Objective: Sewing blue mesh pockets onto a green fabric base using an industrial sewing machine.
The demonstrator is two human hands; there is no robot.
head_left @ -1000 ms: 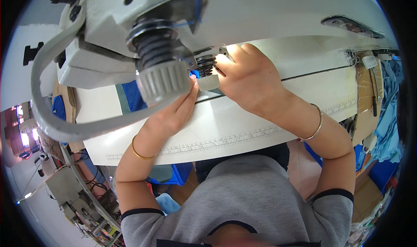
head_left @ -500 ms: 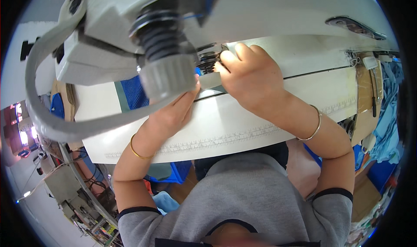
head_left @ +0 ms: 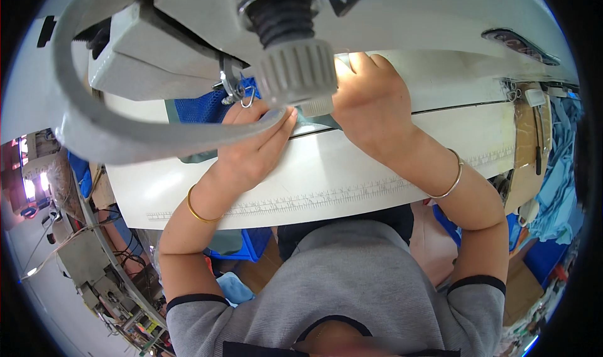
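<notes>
My left hand is closed over the blue mesh fabric with grey-green edging, its finger and thumb tips together beside the sewing area. A white guard arm of the sewing machine crosses in front of part of that hand. My right hand is curled just right of the ribbed grey knob, which hides its fingertips; what they grip does not show. Between both hands lies a small grey-green piece of fabric. The needle is hidden behind the knob.
The white machine head spans the top. A printed ruler runs along the front of the white table. Scissors and a cardboard sheet lie at the right, near light blue cloth. A blue bin sits below.
The machine's knob and guard arm have shifted right and up in the view, exposing a metal thread hook. My right hand is more curled in behind the knob; both hands stay at the fabric.
</notes>
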